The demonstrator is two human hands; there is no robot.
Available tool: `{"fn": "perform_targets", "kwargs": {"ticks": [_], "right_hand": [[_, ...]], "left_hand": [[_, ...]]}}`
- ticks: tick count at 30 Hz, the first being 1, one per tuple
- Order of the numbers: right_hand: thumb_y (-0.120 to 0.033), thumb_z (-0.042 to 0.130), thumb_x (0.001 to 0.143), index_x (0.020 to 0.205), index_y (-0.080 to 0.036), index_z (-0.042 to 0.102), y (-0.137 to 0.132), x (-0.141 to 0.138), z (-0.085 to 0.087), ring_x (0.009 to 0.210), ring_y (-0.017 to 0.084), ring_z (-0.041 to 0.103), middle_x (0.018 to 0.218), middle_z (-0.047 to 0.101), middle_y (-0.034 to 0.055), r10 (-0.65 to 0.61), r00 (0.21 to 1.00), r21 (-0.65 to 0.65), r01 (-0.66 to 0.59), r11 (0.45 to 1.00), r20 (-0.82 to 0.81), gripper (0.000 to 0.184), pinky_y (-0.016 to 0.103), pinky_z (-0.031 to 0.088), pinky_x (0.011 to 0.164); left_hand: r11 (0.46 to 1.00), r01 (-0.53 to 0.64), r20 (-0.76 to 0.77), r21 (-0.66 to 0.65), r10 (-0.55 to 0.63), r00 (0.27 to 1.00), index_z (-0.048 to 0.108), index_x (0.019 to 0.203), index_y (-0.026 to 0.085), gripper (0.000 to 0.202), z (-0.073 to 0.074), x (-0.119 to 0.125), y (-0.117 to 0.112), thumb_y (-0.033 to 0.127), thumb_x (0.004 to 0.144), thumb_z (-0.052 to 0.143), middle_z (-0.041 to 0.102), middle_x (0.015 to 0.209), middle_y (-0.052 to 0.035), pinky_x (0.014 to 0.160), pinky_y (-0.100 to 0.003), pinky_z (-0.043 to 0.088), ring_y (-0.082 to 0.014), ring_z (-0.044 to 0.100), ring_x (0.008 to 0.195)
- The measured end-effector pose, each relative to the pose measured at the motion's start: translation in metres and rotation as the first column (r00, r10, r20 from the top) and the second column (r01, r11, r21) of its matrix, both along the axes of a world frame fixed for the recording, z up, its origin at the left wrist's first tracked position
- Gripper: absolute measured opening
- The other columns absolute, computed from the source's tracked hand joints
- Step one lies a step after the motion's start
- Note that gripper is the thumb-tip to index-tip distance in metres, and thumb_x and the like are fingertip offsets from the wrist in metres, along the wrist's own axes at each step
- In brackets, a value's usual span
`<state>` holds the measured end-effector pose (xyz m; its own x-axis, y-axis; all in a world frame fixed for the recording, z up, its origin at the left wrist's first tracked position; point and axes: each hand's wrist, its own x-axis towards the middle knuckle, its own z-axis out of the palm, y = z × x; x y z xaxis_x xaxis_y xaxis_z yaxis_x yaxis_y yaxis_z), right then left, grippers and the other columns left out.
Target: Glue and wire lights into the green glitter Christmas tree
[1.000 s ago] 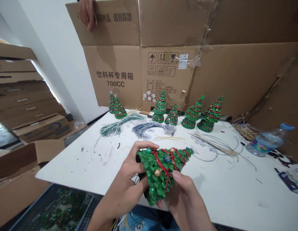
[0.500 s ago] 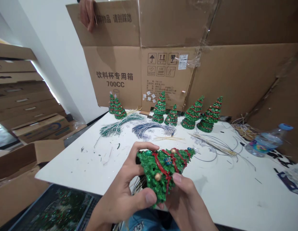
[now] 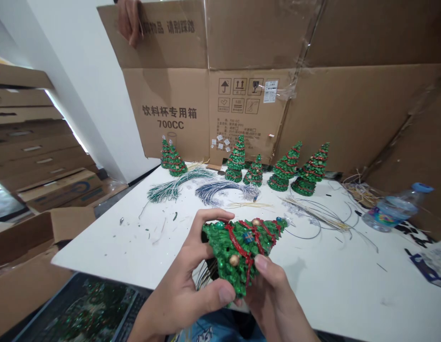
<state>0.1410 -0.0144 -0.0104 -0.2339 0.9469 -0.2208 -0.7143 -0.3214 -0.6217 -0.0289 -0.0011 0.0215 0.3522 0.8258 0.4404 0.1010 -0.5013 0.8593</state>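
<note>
Miniature Christmas tree (image 3: 236, 254) — in both hands (image 3: 181, 289)

Xmas tree (image 3: 234, 251) glossy, rough w/ green beads; cardboard sheet (image 3: 348, 114) matt; table top (image 3: 334, 289) smooth.

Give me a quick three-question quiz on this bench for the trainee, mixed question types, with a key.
1. How many small Christmas trees stand on the table?
2. True or false: the water bottle stands upright.
3. What do the left hand and right hand hold?
A. A Christmas tree held on its side, tip pointing right
B. A water bottle
C. A bundle of wire

Key: 1. Six. 2. False, it lies on its side. 3. A.
</note>
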Motion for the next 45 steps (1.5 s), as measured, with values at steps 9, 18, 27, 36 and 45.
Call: {"fn": "perform_targets", "kwargs": {"ticks": [9,18,27,36,45], "right_hand": [[-0.056,0.093,0.075,0.163,-0.022,0.050,0.002,0.000,-0.001,0.066,0.021,0.066,0.112,0.084,0.0124,0.006,1.000,0.009,-0.006,1.000,0.013,0.104,0.027,0.043,0.050],[-0.054,0.093,0.077,0.146,-0.029,0.072,-0.009,0.009,0.016,0.085,0.031,0.078,0.117,0.088,0.0091,0.020,0.998,0.039,-0.022,0.999,0.054,0.076,0.035,0.049,0.062],[-0.054,0.097,0.075,0.149,-0.029,0.070,-0.009,0.013,0.017,0.083,0.030,0.078,0.110,0.088,0.0084,0.027,0.996,0.022,-0.029,0.999,0.088,0.083,0.035,0.051,0.065],[-0.057,0.094,0.077,0.151,-0.027,0.065,-0.008,0.013,0.012,0.071,0.023,0.069,0.109,0.086,0.0076,0.065,0.993,0.055,-0.071,0.996,0.097,0.085,0.035,0.052,0.065],[-0.061,0.094,0.075,0.166,-0.028,0.048,0.001,0.014,0.008,0.078,0.034,0.079,0.119,0.085,0.0120,0.084,0.994,0.071,-0.089,0.994,0.071,0.106,0.046,0.063,0.061]], "left_hand": [[1.000,-0.014,-0.018,-0.008,0.014,1.000,0.085,0.113,0.030,0.045,0.004,-0.001,-0.003,0.070,0.096,0.076,0.046,0.151,-0.0104,0.126,-0.045,0.047,-0.0356,0.052,0.139],[0.997,-0.004,-0.043,0.082,0.008,0.999,0.084,0.113,0.030,0.038,0.001,-0.003,-0.003,0.063,0.095,0.080,0.046,0.152,-0.0092,0.125,-0.041,0.048,-0.0329,0.049,0.140],[0.999,0.014,-0.023,0.041,-0.013,1.000,0.082,0.114,0.032,0.032,0.003,-0.002,-0.004,0.058,0.094,0.082,0.048,0.151,-0.0078,0.127,-0.039,0.046,-0.0324,0.045,0.145],[0.999,0.041,0.024,0.000,-0.041,0.999,0.085,0.111,0.029,0.035,-0.002,-0.004,-0.004,0.059,0.093,0.083,0.049,0.156,-0.0103,0.129,-0.044,0.043,-0.0367,0.036,0.153],[0.995,0.050,0.089,-0.083,-0.043,0.995,0.089,0.084,0.026,0.044,0.010,0.003,0.004,0.068,0.090,0.078,0.062,0.146,-0.0119,0.134,-0.058,0.039,-0.0462,0.035,0.158]]}}
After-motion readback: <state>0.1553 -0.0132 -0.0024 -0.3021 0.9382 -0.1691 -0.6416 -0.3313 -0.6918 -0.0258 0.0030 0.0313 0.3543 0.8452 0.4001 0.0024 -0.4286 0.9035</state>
